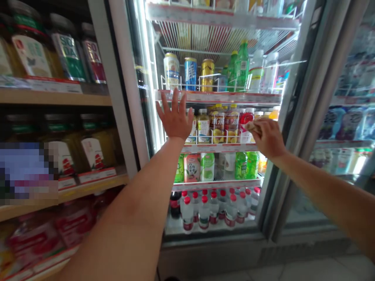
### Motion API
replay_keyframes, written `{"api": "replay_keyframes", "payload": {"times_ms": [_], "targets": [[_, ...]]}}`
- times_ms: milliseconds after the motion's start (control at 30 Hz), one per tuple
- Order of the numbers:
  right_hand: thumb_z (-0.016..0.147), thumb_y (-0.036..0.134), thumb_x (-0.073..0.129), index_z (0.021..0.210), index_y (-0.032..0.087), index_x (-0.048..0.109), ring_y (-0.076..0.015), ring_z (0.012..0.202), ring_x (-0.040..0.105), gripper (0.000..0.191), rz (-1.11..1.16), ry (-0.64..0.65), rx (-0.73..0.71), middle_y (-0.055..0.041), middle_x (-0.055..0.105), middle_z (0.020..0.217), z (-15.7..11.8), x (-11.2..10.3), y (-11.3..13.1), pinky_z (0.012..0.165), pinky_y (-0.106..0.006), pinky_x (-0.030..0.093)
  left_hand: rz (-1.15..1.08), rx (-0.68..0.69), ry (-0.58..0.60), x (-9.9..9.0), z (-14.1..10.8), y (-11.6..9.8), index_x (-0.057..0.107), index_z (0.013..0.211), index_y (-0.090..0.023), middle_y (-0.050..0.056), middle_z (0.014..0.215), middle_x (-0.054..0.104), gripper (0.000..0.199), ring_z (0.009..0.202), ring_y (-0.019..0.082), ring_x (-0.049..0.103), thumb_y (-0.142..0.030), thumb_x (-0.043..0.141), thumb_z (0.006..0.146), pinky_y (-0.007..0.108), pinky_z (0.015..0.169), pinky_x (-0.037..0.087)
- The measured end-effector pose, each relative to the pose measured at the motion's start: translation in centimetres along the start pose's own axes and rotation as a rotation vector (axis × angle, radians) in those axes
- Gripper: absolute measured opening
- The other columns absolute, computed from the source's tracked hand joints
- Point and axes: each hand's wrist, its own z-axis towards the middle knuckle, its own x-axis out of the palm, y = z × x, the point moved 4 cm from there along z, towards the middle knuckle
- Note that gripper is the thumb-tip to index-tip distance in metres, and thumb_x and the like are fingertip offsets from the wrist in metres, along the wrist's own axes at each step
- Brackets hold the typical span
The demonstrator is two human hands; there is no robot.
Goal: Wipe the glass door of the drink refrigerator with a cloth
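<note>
- A pale, crumpled cloth [250, 126] shows at the front of a lit drinks fridge [205, 257], toward its right side and about level with its row of iced tea.
- The person's right hand [268, 136] grips the cloth in front of the fridge, its fingers curled tightly around the bunched fabric.
- The left hand [176, 119] is raised toward the left side of the fridge, fingers spread wide and holding nothing; whether the palm touches the glass cannot be told.
- Inside the fridge, above its middle, stand a white can [171, 70], a blue can [191, 74] and a gold can [207, 75], with green bottles [243, 64] nearer its right side.
- At the fridge's middle, yellow-capped bottles [217, 123] line up behind a white wire rail.
- Lower in the fridge sit a pink carton [191, 168] and squat green bottles [240, 166].
- Along the fridge's bottom, clear bottles with red caps [204, 212] crowd together beside a dark bottle [175, 207].
- Left of the fridge, wooden shelves [58, 97] carry large jars [31, 50] and, lowest, red packs [38, 238].
- Right of the fridge, blurred drinks [345, 125] fill a neighboring cabinet.
</note>
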Motion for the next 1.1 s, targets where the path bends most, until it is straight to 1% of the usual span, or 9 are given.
{"api": "replay_keyframes", "payload": {"times_ms": [100, 300, 467, 533, 767, 833, 933, 1000, 1100], "targets": [[0.093, 0.022, 0.059, 0.113, 0.026, 0.062, -0.0301, 0.117, 0.061, 0.021, 0.070, 0.109, -0.150, -0.0114, 0.068, 0.121, 1.3, 0.5, 1.8, 0.103, -0.054, 0.050, -0.004, 0.004, 0.002, 0.1, 0.0, 0.1, 0.046, 0.152, -0.025, -0.002, 0.167, 0.030, 0.056, 0.159, 0.025, -0.008, -0.047, 0.045, 0.100, 0.058, 0.130, -0.006], [0.091, 0.029, 0.063, 0.117, 0.021, 0.063, -0.0330, 0.107, 0.061, 0.027, 0.086, -0.168, 0.156, -0.0136, 0.066, 0.108, 3.6, 1.8, 3.7, 0.096, -0.056, 0.053, -0.006, 0.002, 0.006, -0.5, -0.1, -0.3, 0.048, 0.151, -0.025, 0.001, 0.166, 0.032, 0.053, 0.159, 0.026, -0.004, -0.042, 0.046, 0.100, 0.059, 0.130, -0.003], [0.096, 0.017, 0.054, 0.124, 0.026, 0.060, -0.0302, 0.119, 0.059, 0.030, 0.174, 0.098, -0.311, -0.0103, 0.066, 0.122, 3.1, 4.3, 9.7, 0.105, -0.054, 0.050, 0.017, 0.041, -0.048, -0.8, -0.2, -0.5, 0.049, 0.149, -0.030, 0.001, 0.164, 0.038, 0.051, 0.159, 0.025, 0.001, -0.038, 0.051, 0.099, 0.058, 0.130, 0.001], [0.096, 0.015, 0.053, 0.130, 0.026, 0.057, -0.0301, 0.121, 0.058, 0.036, 0.214, 0.106, -0.377, -0.0111, 0.065, 0.126, 3.4, 4.9, 10.9, 0.107, -0.053, 0.050, 0.025, 0.040, -0.051, -0.8, -0.2, -0.5, 0.049, 0.149, -0.030, 0.001, 0.163, 0.039, 0.051, 0.159, 0.025, 0.001, -0.038, 0.051, 0.099, 0.057, 0.130, 0.001], [0.091, 0.013, 0.052, 0.142, 0.025, 0.045, -0.0335, 0.135, 0.050, 0.052, 0.367, -0.144, -0.052, -0.0139, 0.056, 0.137, 7.2, 7.2, 13.1, 0.117, -0.059, 0.042, 0.079, 0.029, 0.014, -0.7, -0.2, -0.5, 0.051, 0.150, -0.024, 0.004, 0.166, 0.034, 0.054, 0.159, 0.031, 0.004, -0.044, 0.042, 0.101, 0.060, 0.129, 0.001], [0.091, 0.011, 0.050, 0.140, 0.023, 0.046, -0.0320, 0.134, 0.051, 0.051, 0.410, -0.151, -0.020, -0.0148, 0.058, 0.134, 7.9, 8.3, 14.4, 0.118, -0.056, 0.042, 0.075, 0.085, 0.025, -0.7, -0.3, -0.6, 0.047, 0.152, -0.023, 0.005, 0.168, 0.029, 0.057, 0.159, 0.030, 0.005, -0.049, 0.040, 0.101, 0.059, 0.129, 0.000], [0.088, 0.006, 0.043, 0.143, 0.021, 0.043, -0.0281, 0.135, 0.052, 0.057, 0.442, -0.099, -0.052, -0.0142, 0.059, 0.137, 8.2, 9.4, 15.7, 0.119, -0.052, 0.043, 0.048, 0.303, 0.143, -0.3, -0.7, -1.2, 0.042, 0.154, -0.019, 0.008, 0.169, 0.026, 0.067, 0.159, 0.024, 0.009, -0.056, 0.044, 0.098, 0.048, 0.131, 0.005], [0.088, 0.007, 0.044, 0.149, 0.021, 0.038, -0.0270, 0.138, 0.051, 0.062, 0.441, -0.032, -0.124, -0.0143, 0.056, 0.144, 7.8, 9.2, 15.4, 0.119, -0.052, 0.044, 0.032, 0.415, 0.221, -0.2, -1.0, -1.6, 0.043, 0.153, -0.020, 0.008, 0.166, 0.033, 0.065, 0.158, 0.022, 0.016, -0.053, 0.046, 0.098, 0.042, 0.131, 0.011], [0.094, 0.015, 0.051, 0.155, 0.020, 0.034, -0.0277, 0.146, 0.044, 0.064, 0.360, 0.064, -0.253, -0.0147, 0.049, 0.154, 6.5, 7.6, 13.1, 0.121, -0.052, 0.041, 0.022, 0.460, 0.241, -0.2, -1.0, -1.8, 0.049, 0.149, -0.026, 0.004, 0.158, 0.048, 0.050, 0.155, 0.025, 0.028, -0.041, 0.044, 0.102, 0.047, 0.129, 0.017]]}}
